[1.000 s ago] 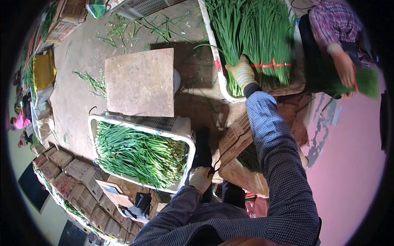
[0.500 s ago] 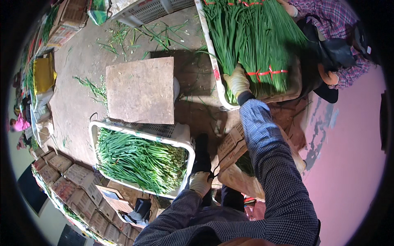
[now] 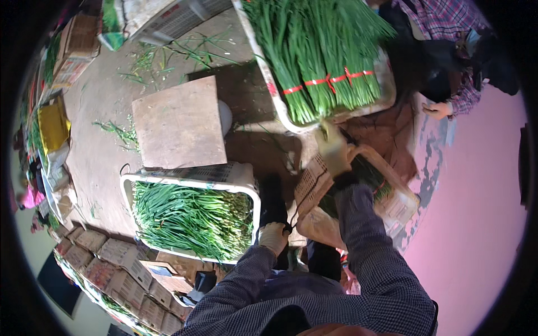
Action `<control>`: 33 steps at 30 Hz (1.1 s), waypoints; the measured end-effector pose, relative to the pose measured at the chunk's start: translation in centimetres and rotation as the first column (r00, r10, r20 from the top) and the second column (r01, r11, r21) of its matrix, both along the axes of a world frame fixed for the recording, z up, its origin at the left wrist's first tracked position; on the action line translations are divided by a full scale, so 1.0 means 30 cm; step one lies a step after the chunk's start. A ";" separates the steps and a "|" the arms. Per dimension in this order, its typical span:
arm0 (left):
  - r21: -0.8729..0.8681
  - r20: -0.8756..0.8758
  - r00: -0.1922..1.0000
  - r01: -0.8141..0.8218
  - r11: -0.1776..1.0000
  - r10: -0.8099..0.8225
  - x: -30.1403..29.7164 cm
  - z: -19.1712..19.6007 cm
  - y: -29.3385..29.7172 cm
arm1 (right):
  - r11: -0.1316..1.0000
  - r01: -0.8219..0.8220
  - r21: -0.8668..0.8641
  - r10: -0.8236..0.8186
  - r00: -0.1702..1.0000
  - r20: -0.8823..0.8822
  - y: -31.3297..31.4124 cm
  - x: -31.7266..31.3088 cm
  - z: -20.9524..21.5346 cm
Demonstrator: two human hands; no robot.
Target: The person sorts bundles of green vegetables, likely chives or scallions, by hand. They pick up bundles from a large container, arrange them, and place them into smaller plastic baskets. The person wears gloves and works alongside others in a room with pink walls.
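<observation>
My right hand (image 3: 334,151), in a pale glove, is blurred by motion just below the near edge of a white crate (image 3: 294,127). Its fingers are too smeared to read. In that crate lie long bunches of green chives (image 3: 319,92) tied with red bands, stems toward me. My left hand (image 3: 273,238), also gloved, is curled beside my knee, close to the end of a black cord (image 3: 292,218); what it holds is hidden. Left of it stands a white crate (image 3: 256,215) full of loose chives (image 3: 190,218).
A wooden board (image 3: 179,126) sits beyond the left crate. Another crate (image 3: 314,182) with greens stands below my right arm. A co-worker's hand (image 3: 438,110) and plaid sleeve show at the right. Stacked boxes (image 3: 115,255) line the lower left; chive scraps (image 3: 151,61) litter the floor.
My right hand has left the chives in the upper crate and moved down toward me. The view has shifted slightly. The co-worker's lower hand has moved away from the crate; my left hand stays put.
</observation>
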State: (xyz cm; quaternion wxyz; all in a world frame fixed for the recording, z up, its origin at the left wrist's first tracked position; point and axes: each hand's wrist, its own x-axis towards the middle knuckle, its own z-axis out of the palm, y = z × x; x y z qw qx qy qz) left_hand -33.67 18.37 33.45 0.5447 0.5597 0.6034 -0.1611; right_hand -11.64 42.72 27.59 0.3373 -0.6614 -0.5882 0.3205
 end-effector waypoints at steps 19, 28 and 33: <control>0.105 -0.106 0.991 0.088 0.991 -0.076 0.175 0.040 -0.252 | 0.444 -0.002 -0.896 0.196 0.976 0.095 -1.322 0.482 -0.192; 0.138 -0.237 0.969 0.101 0.985 -0.067 0.229 0.018 -0.417 | 0.559 -0.038 -0.828 0.148 0.987 0.054 -1.322 0.528 -0.064; 0.119 -0.282 0.959 0.078 0.990 -0.042 0.244 0.039 -0.451 | 0.537 -0.034 -0.843 0.196 0.977 0.086 -1.474 0.631 -0.111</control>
